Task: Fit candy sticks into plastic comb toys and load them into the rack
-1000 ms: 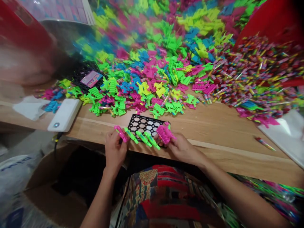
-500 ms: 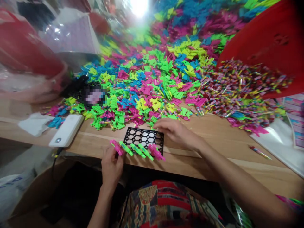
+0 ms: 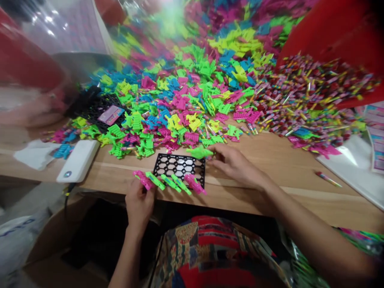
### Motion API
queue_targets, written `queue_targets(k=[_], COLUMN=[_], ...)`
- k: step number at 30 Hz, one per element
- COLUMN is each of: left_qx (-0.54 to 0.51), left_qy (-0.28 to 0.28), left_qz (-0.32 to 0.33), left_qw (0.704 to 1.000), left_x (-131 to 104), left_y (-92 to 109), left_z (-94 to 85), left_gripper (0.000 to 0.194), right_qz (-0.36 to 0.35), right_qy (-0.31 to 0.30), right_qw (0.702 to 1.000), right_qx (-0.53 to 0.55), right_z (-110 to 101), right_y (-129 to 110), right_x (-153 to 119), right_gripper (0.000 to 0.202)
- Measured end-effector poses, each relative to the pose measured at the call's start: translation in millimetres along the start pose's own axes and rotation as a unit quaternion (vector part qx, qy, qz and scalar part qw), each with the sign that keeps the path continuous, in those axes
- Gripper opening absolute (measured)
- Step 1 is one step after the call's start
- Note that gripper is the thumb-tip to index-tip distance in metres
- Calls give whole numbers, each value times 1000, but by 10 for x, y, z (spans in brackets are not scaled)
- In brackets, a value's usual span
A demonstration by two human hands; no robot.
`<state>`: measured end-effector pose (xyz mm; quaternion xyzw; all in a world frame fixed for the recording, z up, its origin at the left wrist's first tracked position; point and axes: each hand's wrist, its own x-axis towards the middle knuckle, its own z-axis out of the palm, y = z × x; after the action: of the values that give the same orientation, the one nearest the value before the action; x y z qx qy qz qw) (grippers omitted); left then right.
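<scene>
A black plastic grid tray with honeycomb openings lies near the table's front edge. Along its near side stand several small molded plastic pieces, green and pink, among them a pink piece at the right end. My left hand is closed at the left end of this row, its fingers on another pink plastic piece; whether they also touch the tray is hidden. Above the tray's far right corner, my right hand pinches a green plastic piece.
A large heap of colored plastic pieces spreads behind the tray. At right, small tubes spill from a red basin. Stacked black grids and a white power bank lie left. A single tube rests far right.
My right hand has picked up a green plastic piece from the heap's near edge and drawn it back over the tray. My left hand stays at the row's left end. The view has shifted slightly.
</scene>
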<state>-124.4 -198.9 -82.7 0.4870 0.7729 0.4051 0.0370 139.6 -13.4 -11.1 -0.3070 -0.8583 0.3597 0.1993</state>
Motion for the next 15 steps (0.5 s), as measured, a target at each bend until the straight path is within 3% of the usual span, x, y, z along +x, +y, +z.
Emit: queue_targets(k=[4, 7, 10, 15], left_qx=[1, 8, 17, 8], left_qy=[-2, -5, -3, -11], left_qz=[3, 10, 15, 8], left_qw=[1000, 1000, 1000, 1000], left_x=[7, 10, 8, 6], left_y=[-14, -10, -12, -29], left_z=[12, 5, -3, 0], left_gripper=[22, 23, 22, 22], right_qz=[72, 107, 63, -77], right_qy=[-16, -27, -23, -32], right_qw=[985, 967, 982, 995], right_qx=[155, 232, 175, 47], right_z=[203, 362, 457, 501], right_y=[-115, -152, -145, -170], right_x=[-388, -516, -527, -509], right_gripper=[13, 15, 15, 24])
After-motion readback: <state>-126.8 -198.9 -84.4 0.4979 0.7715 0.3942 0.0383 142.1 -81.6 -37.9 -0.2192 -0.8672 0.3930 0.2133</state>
